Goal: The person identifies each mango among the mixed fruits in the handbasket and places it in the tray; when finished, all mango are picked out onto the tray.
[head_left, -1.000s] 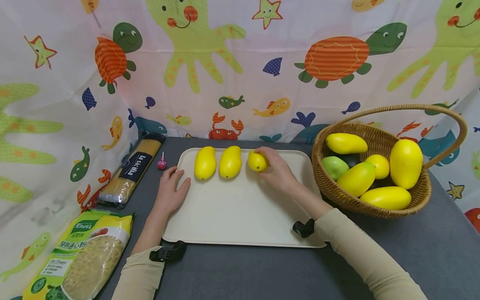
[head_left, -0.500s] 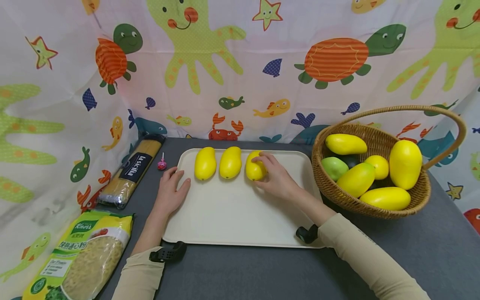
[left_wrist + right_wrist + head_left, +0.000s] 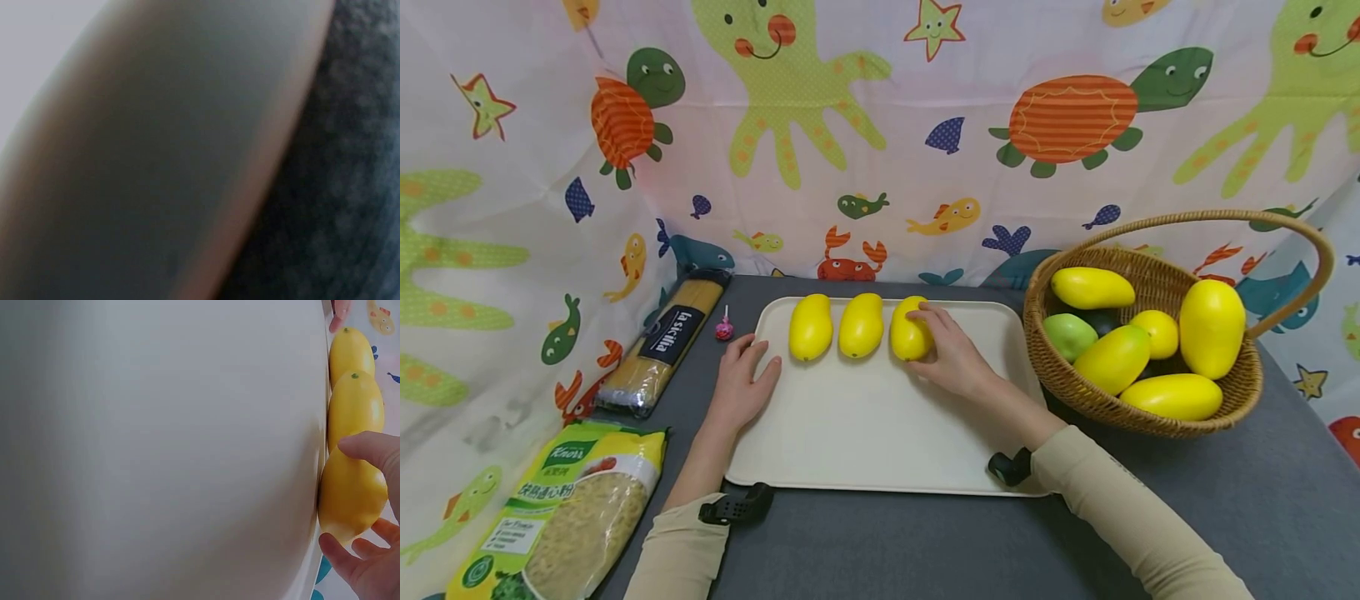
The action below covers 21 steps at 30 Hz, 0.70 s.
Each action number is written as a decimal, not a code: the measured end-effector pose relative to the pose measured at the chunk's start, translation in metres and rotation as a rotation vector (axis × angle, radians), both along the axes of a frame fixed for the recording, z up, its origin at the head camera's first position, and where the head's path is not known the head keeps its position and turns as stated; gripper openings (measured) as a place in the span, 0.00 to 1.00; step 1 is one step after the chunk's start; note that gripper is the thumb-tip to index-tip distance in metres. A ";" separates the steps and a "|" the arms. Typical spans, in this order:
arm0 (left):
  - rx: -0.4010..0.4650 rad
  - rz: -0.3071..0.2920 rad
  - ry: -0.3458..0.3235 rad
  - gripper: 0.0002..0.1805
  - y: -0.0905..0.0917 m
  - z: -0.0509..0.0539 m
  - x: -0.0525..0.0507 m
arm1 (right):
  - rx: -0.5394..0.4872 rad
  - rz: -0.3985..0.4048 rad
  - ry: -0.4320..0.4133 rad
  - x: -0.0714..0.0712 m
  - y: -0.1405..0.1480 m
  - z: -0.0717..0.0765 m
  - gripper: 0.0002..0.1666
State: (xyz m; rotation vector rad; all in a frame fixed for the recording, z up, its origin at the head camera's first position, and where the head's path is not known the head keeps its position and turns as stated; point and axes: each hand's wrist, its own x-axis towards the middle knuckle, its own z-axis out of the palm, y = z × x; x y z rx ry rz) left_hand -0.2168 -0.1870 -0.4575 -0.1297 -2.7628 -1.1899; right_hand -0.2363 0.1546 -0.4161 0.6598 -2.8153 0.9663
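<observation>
Three yellow mangoes lie in a row along the far side of the cream tray: the left one, the middle one and the right one. My right hand holds the right mango, fingers on its far and right side, thumb near its lower end; the right wrist view shows fingers round this mango too. My left hand rests with relaxed fingers on the tray's left edge. Only a blurred forearm or hand surface and dark cloth show in the left wrist view.
A wicker basket with several yellow and green fruits stands to the right of the tray. On the left lie a pasta pack, a Knorr bag and a small pink lollipop. A patterned curtain hangs behind.
The right mango has turned from end-on to lengthwise, upright like the other two, and shifted slightly left with my right hand. My left hand has stayed in place.
</observation>
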 end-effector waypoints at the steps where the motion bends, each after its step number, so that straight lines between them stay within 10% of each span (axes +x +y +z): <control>1: 0.000 0.000 0.000 0.28 0.000 0.000 0.000 | -0.001 -0.003 -0.003 0.000 0.000 0.000 0.44; 21: 0.006 0.008 -0.008 0.29 0.000 0.000 0.000 | 0.017 -0.016 0.003 0.005 0.002 0.000 0.44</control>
